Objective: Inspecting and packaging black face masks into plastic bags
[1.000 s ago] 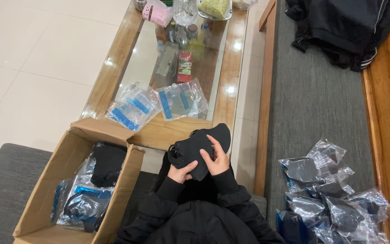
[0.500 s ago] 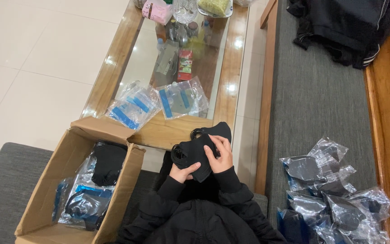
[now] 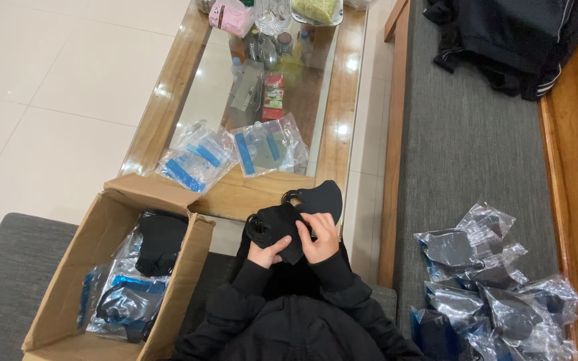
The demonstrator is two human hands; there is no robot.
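both hands, left hand (image 3: pixel 267 253) and right hand (image 3: pixel 318 239), grip black masks (image 3: pixel 296 214) slanting up-right.

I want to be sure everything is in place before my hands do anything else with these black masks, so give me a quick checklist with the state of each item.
1. Both hands on the black masks: ok, left hand and right hand grip them from below.
2. Masks clear of the table: ok, held above the near wooden edge of the glass-topped table.
3. Empty clear bags within view: ok, two piles lie on the table.
4. Cardboard box open: ok, flaps up, bagged items inside.
5. Filled bags on the grey cushion: ok, heaped at the right.
6. How many masks are in the hands: cannot tell.
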